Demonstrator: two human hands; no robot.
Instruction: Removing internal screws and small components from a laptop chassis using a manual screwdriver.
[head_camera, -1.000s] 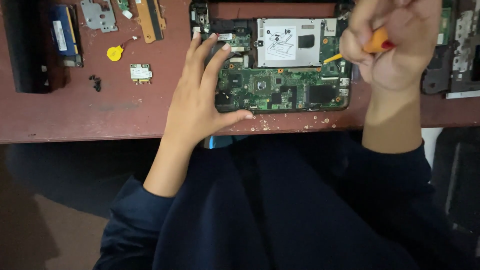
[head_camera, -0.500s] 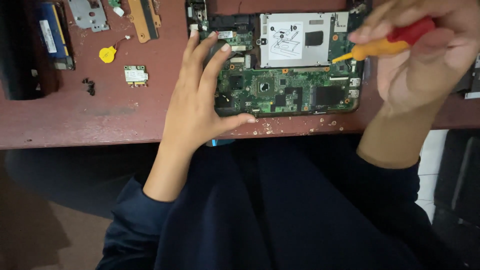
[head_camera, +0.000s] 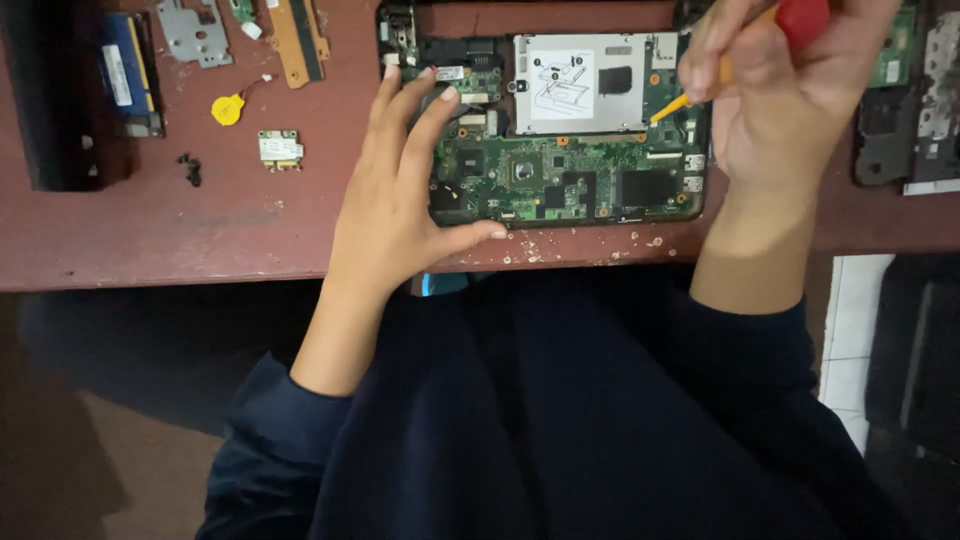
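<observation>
An opened laptop base with a green circuit board (head_camera: 560, 180) lies on the reddish-brown table (head_camera: 150, 230). A silver drive cover (head_camera: 580, 85) sits in its upper half. My left hand (head_camera: 395, 200) rests flat on the board's left side, fingers spread, thumb along the front edge. My right hand (head_camera: 780, 90) grips a screwdriver with a red and orange handle (head_camera: 800, 18); its yellow shaft points down-left to the right edge of the silver cover.
Loose parts lie at the table's upper left: a yellow coin cell with wire (head_camera: 228, 108), a small green card (head_camera: 279, 148), a metal bracket (head_camera: 195, 32), an orange strip (head_camera: 298, 35), a blue-labelled module (head_camera: 125, 75). Dark casing pieces (head_camera: 900, 110) sit at right.
My right hand with the screwdriver has moved up and left, its tip now nearer the silver cover. The left hand keeps its place on the board.
</observation>
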